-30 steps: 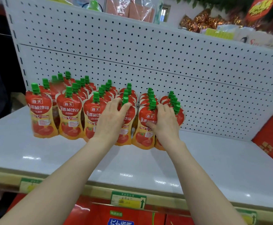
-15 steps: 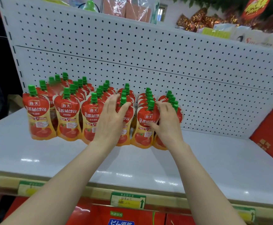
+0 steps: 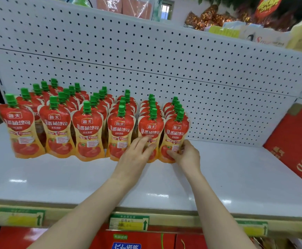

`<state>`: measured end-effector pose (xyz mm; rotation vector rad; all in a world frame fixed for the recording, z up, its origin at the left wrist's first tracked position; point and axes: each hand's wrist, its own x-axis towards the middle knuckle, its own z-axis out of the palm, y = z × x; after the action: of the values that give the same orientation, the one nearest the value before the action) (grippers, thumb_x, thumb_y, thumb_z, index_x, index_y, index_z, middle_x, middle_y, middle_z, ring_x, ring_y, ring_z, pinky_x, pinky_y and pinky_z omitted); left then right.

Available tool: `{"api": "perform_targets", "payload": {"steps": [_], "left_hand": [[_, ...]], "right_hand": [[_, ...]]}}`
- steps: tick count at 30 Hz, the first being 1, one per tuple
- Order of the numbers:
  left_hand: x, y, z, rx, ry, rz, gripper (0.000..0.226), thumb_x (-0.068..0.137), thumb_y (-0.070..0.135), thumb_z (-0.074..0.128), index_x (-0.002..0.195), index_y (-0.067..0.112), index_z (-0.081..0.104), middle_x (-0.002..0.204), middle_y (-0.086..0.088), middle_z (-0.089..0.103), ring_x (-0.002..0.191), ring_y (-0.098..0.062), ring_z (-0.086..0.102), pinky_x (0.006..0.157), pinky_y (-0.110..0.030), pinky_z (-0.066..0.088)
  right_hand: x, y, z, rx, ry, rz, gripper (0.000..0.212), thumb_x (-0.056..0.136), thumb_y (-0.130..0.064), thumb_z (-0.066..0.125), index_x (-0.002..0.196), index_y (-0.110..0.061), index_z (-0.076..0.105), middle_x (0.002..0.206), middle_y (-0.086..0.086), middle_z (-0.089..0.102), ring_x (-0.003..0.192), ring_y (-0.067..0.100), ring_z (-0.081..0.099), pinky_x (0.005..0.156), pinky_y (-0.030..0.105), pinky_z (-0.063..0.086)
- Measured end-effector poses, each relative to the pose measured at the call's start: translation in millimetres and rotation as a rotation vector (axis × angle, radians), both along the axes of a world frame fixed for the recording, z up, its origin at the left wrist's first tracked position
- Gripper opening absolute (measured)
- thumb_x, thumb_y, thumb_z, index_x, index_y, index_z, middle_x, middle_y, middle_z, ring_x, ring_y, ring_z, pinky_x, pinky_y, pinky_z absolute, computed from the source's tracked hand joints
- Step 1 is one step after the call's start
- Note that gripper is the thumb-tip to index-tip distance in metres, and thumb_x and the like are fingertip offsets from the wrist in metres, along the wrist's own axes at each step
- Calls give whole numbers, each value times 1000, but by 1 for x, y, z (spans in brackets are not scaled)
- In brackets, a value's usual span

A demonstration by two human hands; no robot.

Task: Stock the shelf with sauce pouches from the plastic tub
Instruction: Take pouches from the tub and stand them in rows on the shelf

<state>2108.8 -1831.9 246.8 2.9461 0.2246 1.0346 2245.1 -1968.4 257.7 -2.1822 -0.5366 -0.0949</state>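
Past the front edge of a white shelf (image 3: 74, 180), the left hand (image 3: 135, 157) rests nearly straight fingers on one front pouch (image 3: 151, 130), the right hand (image 3: 188, 156) pinches the lower edge of the rightmost front pouch (image 3: 176, 133), and six upright rows of red sauce pouches (image 3: 85, 126) run back to the pegboard (image 3: 218, 87).

A white perforated pegboard panel (image 3: 182, 69) forms the backdrop. Above it, a small window (image 3: 166, 10) shows beside gold foil packets (image 3: 207, 17). A red carton (image 3: 293, 146) leans at the right.
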Motion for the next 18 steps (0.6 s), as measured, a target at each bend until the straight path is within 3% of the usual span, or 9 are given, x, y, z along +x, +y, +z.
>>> {"api": "perform_targets", "payload": {"steps": [5, 8, 11, 14, 18], "left_hand": [[0, 1, -1, 21, 11, 5, 61, 64, 0, 82, 121, 9, 63, 128, -14, 58, 120, -31, 55, 77, -32, 57], [-1, 3, -2, 30, -24, -8, 59, 64, -1, 81, 119, 10, 63, 126, -13, 58, 120, -31, 54, 77, -33, 57], [-4, 10, 0, 82, -85, 8, 52, 70, 8, 81, 119, 11, 63, 128, -13, 58, 124, -32, 52, 96, -43, 49], [-17, 22, 15, 107, -179, 117, 51, 81, 20, 73, 129, 13, 56, 135, -14, 53, 131, -33, 44, 110, -48, 36], [-45, 41, 32, -19, -284, 291, 62, 80, 13, 73, 137, 13, 47, 140, -15, 44, 132, -34, 41, 109, -45, 38]], "right_hand": [[5, -1, 0, -26, 5, 31, 52, 75, -39, 82, 113, -13, 59, 109, 3, 70, 99, 25, 66, 83, 37, 52], [6, -8, 13, -67, 35, 33, 70, 70, -41, 85, 124, -12, 51, 117, 4, 66, 105, 25, 62, 80, 32, 48], [4, -23, 48, 21, -56, -40, 82, 70, -41, 85, 136, -16, 42, 122, 4, 60, 112, 24, 58, 90, 38, 48], [-10, -33, 87, 169, -363, -52, 59, 79, -33, 79, 129, -21, 49, 112, -5, 57, 105, 21, 58, 89, 43, 51], [-45, -7, 91, 165, -583, 164, 33, 82, -17, 74, 113, -20, 63, 107, -6, 61, 97, 18, 61, 85, 40, 53]]}}
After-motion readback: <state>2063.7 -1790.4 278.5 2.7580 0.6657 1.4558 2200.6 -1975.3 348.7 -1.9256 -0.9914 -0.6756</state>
